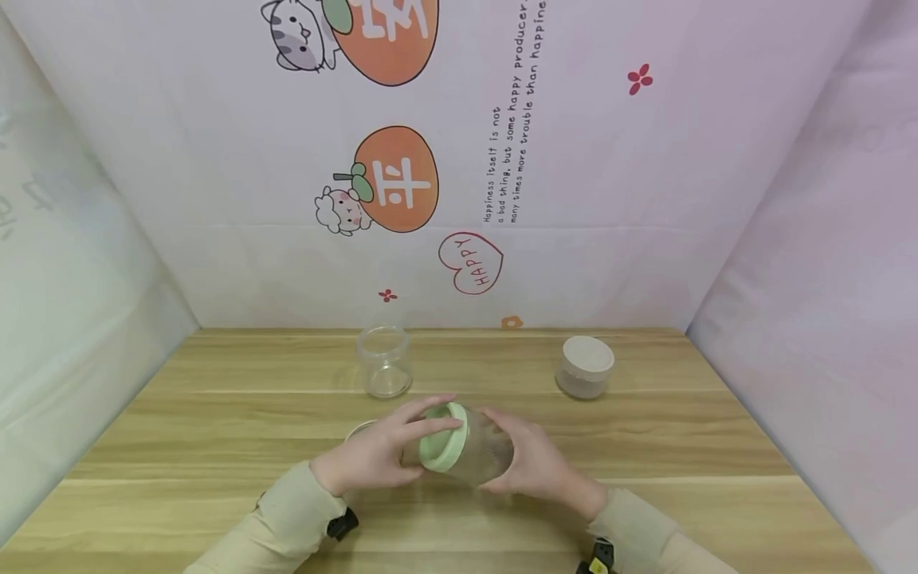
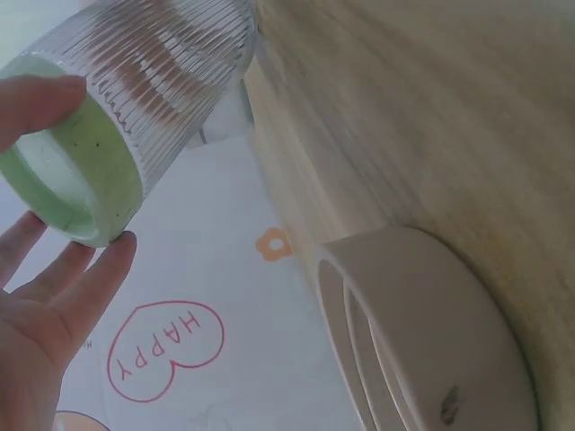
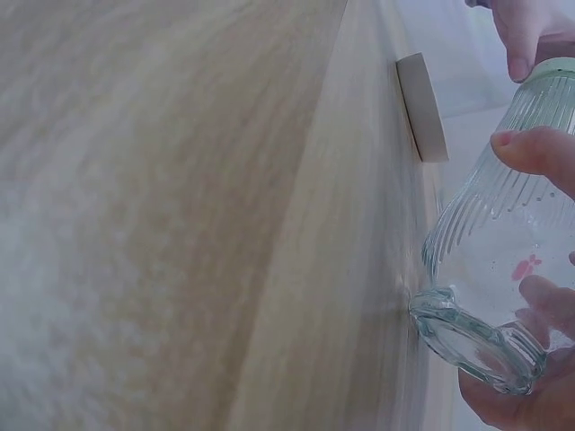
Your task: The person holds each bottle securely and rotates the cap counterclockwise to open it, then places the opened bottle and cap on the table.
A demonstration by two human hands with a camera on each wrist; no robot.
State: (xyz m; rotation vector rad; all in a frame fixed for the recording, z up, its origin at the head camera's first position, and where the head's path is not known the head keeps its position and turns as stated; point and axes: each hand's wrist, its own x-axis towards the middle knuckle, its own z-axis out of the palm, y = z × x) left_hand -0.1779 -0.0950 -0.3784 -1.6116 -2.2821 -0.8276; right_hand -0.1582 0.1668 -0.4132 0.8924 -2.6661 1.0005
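My left hand (image 1: 376, 453) pinches the pale green lid (image 2: 103, 157) on the end of a ribbed clear glass jar (image 2: 171, 76), thumb on one side and fingertips on the other. From the right, my right hand (image 1: 539, 461) grips the jar around its body near the base. The jar lies tilted on its side between both hands, lid toward the left, its thick glass foot (image 3: 472, 346) close to the wooden table. Beside my left hand a cream round lid (image 2: 440, 332) rests on the table, mostly hidden behind that hand in the head view.
Toward the back left stands a clear glass jar without a lid (image 1: 386, 363). A short jar with a white lid (image 1: 586, 367) stands at the back right. Printed white cloth (image 1: 574, 159) walls the wooden table (image 1: 645, 494) at the back and sides.
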